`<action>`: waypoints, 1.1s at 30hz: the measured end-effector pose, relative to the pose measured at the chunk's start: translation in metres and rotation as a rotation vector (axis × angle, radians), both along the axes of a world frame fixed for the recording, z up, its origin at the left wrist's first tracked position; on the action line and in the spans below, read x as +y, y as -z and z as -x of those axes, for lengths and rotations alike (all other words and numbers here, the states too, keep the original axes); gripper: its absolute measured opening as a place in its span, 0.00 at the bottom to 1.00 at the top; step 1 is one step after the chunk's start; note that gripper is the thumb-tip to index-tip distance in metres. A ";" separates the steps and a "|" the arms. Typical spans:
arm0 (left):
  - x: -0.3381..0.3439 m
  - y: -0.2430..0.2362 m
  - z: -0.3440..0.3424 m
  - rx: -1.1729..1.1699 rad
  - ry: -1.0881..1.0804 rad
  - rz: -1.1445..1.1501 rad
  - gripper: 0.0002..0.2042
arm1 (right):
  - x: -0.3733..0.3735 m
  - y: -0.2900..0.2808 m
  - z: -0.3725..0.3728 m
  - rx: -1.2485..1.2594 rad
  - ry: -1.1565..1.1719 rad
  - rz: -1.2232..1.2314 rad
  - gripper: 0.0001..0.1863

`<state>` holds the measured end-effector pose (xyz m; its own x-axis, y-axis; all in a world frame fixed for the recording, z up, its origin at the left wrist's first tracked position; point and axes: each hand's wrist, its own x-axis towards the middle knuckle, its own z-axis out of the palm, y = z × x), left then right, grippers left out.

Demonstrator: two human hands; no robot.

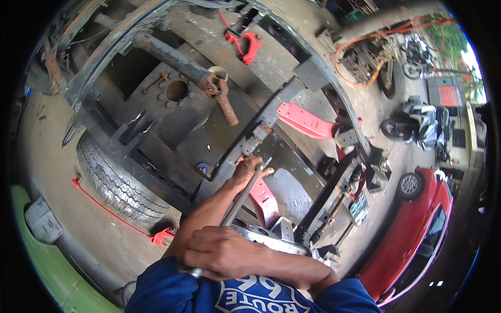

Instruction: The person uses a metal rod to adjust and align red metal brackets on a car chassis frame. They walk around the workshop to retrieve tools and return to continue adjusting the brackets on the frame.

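Observation:
A long steel bar (241,200), like a breaker bar, slants up and away from my chest. My right hand (224,253) is wrapped round its near end, the forearm crossing in front of me from the right. At the bar's far end my left hand (249,172) is closed about it, thumb pointing right. That hand rests against the dark frame rail (235,152), and its fingers partly hide what the bar meets there. A red bracket (265,201) lies just beyond the bar, joined to the silver front crossmember (266,238).
A rusty driveshaft (175,60) crosses the vehicle frame. A tire (117,180) sits at left, near a long-handled red jack (163,236). Another red bracket (308,122) spans the rails. Right stand a red car (402,245) and a scooter (417,122). A green panel (49,266) curves at lower left.

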<state>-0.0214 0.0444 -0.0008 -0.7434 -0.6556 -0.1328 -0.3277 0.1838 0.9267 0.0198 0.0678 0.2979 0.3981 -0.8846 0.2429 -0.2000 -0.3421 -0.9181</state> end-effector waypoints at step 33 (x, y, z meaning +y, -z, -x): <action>-0.026 0.009 0.021 0.039 0.249 0.066 0.17 | 0.092 0.192 0.415 -0.775 1.858 -0.412 0.16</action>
